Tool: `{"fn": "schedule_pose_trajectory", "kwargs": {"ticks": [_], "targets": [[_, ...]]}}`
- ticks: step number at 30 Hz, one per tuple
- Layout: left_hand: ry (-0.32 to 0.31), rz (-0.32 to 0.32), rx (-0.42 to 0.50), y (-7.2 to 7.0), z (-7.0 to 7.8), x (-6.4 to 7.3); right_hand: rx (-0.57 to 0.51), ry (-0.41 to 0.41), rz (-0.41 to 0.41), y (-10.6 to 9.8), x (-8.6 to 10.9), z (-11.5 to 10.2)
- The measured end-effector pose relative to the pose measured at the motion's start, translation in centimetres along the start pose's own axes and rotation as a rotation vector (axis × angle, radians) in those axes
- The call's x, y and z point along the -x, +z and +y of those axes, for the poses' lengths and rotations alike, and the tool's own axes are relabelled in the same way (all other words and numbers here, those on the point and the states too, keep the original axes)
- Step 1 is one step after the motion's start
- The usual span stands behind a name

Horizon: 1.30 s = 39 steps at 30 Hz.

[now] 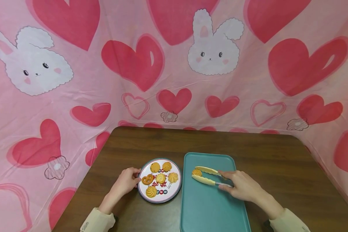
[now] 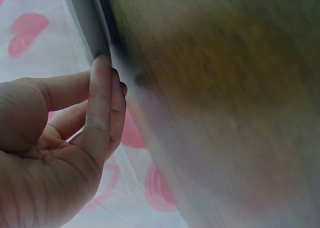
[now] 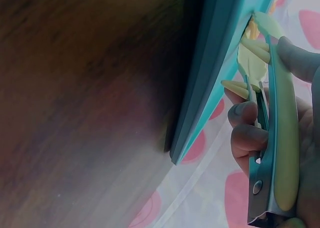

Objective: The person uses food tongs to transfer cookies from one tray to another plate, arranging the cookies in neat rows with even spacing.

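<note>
At the left rim of a white round plate (image 1: 175, 190) is my left hand (image 1: 125, 181), pinching its edge between thumb and fingers. Several cookies lie on the plate, among them a pretzel-shaped one (image 1: 147, 179) and a swirled one (image 1: 151, 192). My right hand (image 1: 243, 185) grips a pair of tongs (image 1: 204, 180) with pale yellow tips and metal arms. Between the tips sits a round swirled cookie (image 1: 196, 173), over the upper left of the teal tray (image 1: 213, 212). Whether the cookie touches the tray I cannot tell. The right wrist view shows fingers curled round the tongs (image 3: 285, 138).
Both plate and tray stand on a dark brown wooden table (image 1: 150, 141), the plate just left of the tray. A pink cloth (image 1: 174, 80) with hearts and rabbits hangs behind and beside the table.
</note>
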State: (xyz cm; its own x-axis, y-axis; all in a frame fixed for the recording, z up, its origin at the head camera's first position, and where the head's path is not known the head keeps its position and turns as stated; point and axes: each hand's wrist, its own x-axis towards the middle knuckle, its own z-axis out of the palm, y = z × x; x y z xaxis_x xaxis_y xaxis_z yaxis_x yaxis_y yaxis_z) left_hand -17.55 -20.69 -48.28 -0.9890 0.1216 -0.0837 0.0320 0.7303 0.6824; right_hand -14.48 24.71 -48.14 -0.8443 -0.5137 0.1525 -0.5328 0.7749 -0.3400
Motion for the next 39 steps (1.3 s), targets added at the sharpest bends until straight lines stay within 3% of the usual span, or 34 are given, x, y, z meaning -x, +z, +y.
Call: {"fn": "schedule_pose_trajectory", "kwargs": {"ticks": [13, 21, 39], "targets": [[-0.008, -0.004, -0.012, 0.1, -0.1, 0.0, 0.006, -0.012, 0.028, -0.3, -0.1, -0.1], [-0.005, 0.000, -0.016, 0.1, -0.2, 0.0, 0.014, -0.077, 0.082, -0.6, -1.0, -0.7], [-0.011, -0.007, -0.021, 0.0, 0.0, 0.0, 0.011, -0.191, 0.014, -0.4, -4.1, -4.7]]}}
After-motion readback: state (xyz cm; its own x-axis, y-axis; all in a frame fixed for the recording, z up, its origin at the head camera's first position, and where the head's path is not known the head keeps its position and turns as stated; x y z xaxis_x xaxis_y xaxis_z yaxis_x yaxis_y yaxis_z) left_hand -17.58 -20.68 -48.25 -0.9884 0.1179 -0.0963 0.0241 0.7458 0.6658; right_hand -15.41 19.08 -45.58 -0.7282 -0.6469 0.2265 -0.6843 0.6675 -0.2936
